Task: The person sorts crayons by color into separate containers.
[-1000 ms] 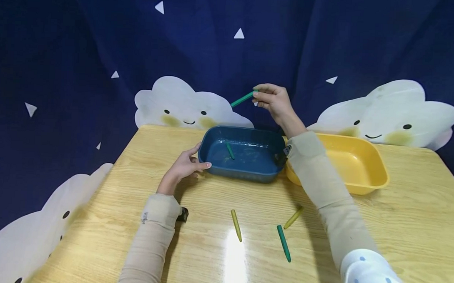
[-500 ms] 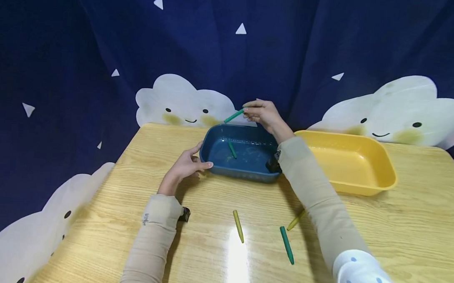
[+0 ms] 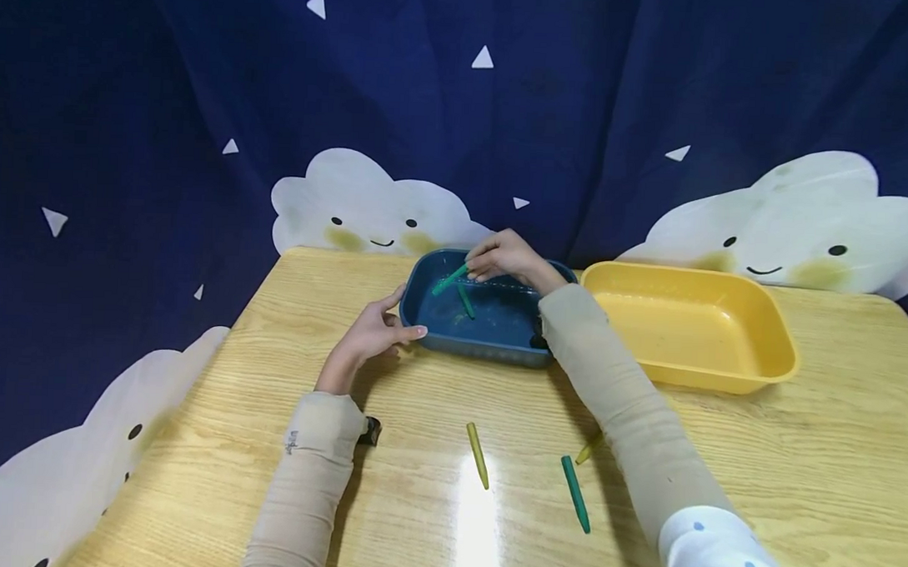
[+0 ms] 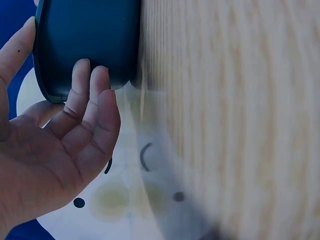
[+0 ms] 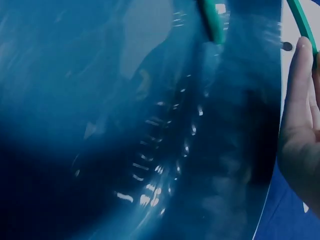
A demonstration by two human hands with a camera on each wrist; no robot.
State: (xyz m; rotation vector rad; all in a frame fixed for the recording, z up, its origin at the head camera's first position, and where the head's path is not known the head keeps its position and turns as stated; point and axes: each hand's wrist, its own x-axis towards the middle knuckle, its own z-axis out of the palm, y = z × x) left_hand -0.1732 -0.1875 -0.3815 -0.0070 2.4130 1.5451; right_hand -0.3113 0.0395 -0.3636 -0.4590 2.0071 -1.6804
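Crayon lower (yellow tub: head-only)

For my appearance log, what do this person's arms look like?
Beige fabric sleeves cover both forearms, the left marked with dark lettering. The right arm shows a white, blue-dotted cuff. A small black device sits at each wrist; left grip and right grip are bare.

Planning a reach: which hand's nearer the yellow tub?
Right. The right hand is left of the yellow tub, above the blue tub; the left hand, farther left, touches that tub's left end.
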